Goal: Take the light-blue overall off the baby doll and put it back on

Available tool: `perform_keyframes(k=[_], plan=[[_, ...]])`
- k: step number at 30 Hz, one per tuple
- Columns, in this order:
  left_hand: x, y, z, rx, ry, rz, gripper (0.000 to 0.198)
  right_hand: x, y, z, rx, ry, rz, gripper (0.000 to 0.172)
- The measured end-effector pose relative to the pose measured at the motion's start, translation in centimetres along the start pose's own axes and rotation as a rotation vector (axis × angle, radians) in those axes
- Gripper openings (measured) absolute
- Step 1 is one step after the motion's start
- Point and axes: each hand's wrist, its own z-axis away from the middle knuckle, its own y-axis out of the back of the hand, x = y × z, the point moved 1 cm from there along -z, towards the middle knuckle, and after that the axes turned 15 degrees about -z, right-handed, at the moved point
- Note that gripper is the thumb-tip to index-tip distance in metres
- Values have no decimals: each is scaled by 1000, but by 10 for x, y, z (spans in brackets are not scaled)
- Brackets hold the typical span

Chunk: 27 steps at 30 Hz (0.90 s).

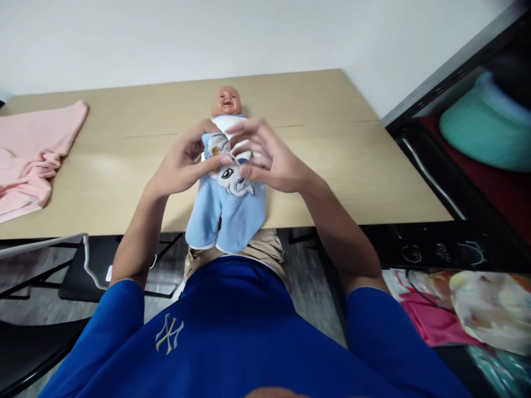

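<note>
"Where was the doll (227,100)?"

"It lay face up on the surface (332,121). The blue clothes (228,215) were in front of it, and the legs poked out past the near edge."

"What did the left hand (186,157) do?"

"It pinched the bunched-up top. The right hand (271,157) had its thumb by the animal face (238,179), with its fingers bent and spread. I couldn't tell if it gripped."

"So which step was it?"

"Fixing the top of the clothes, I think. The next move seemed to need two gentle hands, to open the folds without tugging the doll."
</note>
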Motion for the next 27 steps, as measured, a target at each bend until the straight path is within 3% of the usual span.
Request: perform_keyframes(k=[4,11,13,16,19,21,23,25,27], plan=[[-18,3,2,59,3,14,76,28,15,17,-273,-93,151,53],[-25,27,-3,108,-119,118,58,23,16,18,-196,134,136,41],[-23,30,-4,102,-173,117,57,23,8,14,-162,134,132,51],[-12,33,-6,72,-259,70,53,30,-4,6,-136,96,44,81],[0,37,-9,43,-315,-24,53,36,-8,-5,-221,54,-72,104],[6,42,-11,20,-365,-90,54,34,-4,-11,-292,29,-83,96],[8,49,-10,2,-387,-171,58,28,4,-14,-319,18,-38,73],[8,54,-7,-16,-330,-241,63,22,11,-13,-286,30,28,59],[5,54,-2,-42,-207,-259,62,18,15,-9,-198,27,77,55]])
